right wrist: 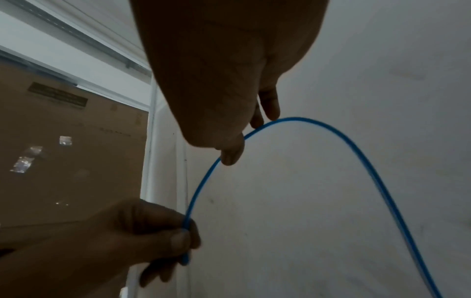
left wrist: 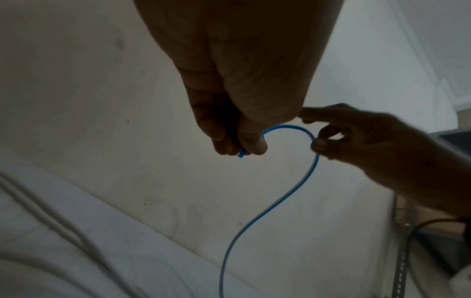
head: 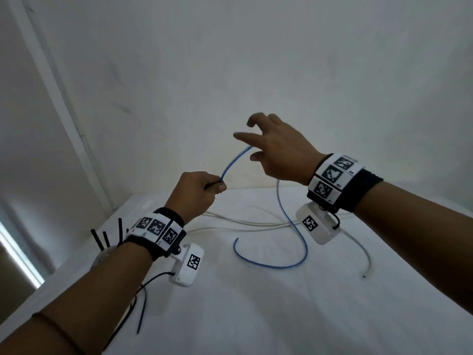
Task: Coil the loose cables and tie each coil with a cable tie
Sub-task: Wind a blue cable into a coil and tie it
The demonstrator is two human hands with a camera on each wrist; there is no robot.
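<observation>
Head view is showing both forearms lifting over the white table (head: 256, 303), wrists banded with marker cuffs. The left hand (head: 194, 192) is clenching round one end of the blue cable (head: 291, 221), thumb and forefinger pinching it, a short tip poking below the fingers in the left wrist view. The right hand (head: 279, 149), further off and higher, is spreading its fingers loosely while thumb and a fingertip are nipping the cable at the arch's top. From there the cable is dropping toward the table and curling leftward into an open hook. White cables (head: 256, 222) are lying beyond; black cable ties (head: 102, 239) are standing at the near left.
</observation>
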